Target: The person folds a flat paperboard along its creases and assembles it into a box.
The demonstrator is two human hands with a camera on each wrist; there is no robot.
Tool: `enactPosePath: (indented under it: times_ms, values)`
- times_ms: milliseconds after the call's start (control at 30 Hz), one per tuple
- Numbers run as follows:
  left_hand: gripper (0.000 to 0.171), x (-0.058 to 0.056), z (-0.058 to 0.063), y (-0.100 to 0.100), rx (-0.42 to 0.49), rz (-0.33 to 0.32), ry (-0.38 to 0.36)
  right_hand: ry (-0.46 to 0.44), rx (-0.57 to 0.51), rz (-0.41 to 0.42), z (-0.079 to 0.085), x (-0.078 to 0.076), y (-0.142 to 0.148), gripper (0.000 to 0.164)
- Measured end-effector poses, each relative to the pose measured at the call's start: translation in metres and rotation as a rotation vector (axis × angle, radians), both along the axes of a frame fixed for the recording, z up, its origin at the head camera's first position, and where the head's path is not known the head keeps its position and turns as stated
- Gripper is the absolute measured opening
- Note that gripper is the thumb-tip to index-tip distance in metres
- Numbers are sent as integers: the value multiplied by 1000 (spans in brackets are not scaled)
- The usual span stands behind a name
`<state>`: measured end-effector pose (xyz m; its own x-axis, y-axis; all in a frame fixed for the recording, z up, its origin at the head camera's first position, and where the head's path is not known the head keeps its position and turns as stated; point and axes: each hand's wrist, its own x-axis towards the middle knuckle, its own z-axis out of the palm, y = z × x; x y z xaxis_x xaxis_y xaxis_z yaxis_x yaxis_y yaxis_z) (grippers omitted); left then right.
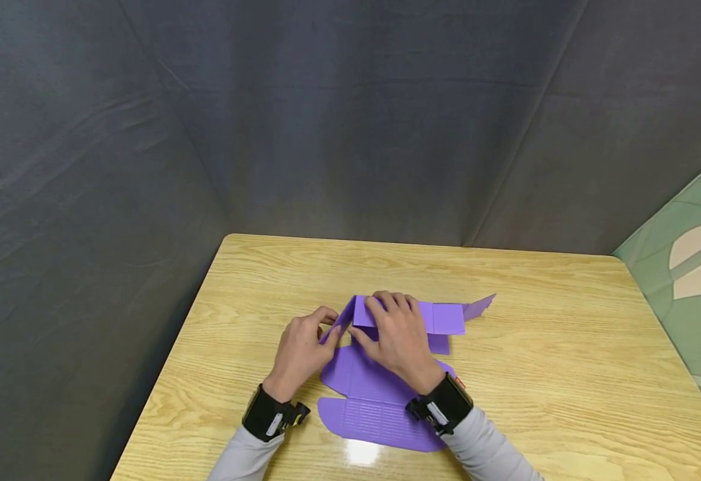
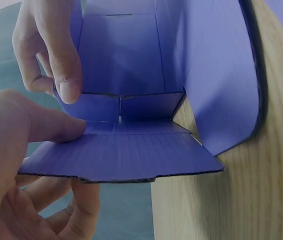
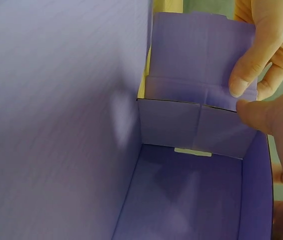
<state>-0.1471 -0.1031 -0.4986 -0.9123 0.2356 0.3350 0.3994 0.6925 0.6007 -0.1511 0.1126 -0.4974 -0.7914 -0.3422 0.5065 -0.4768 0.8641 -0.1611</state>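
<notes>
A partly folded purple cardboard box point(image 1: 380, 374) lies on the table, its lid panel spread toward the person. At the box's left end, my left hand point(image 1: 302, 344) pinches an end flap point(image 2: 131, 155), thumb on top and fingers beneath. This flap slopes outward from the top of the raised end wall point(image 3: 169, 122). My right hand point(image 1: 401, 334) grips the far side of the box near the same corner, its thumb point(image 3: 254, 114) at the end wall's top edge and its fingers over the outside. A narrow slot point(image 3: 192, 152) shows in the floor beside that wall.
The wood-grain table point(image 1: 567, 361) extends on both sides of the box. Another end flap point(image 1: 478, 307) sticks out at the right. A dark grey curtain point(image 1: 350, 133) hangs behind the table, and a green patterned cloth point(image 1: 699, 321) stands at the right.
</notes>
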Motion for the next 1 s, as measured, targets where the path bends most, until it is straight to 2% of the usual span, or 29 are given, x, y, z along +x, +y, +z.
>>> enactPosePath:
  times_ms: [333, 700, 1000]
  values:
    - [16, 8, -1, 8, 18, -23, -22, -97, -73, 91, 10, 3, 10, 46]
    - [15, 11, 0, 12, 42, -16, -27, -122, -65, 114, 13, 2, 15, 44]
    - [15, 11, 2, 15, 61, -32, -32, -163, -15, 134, 16, 3, 22, 49]
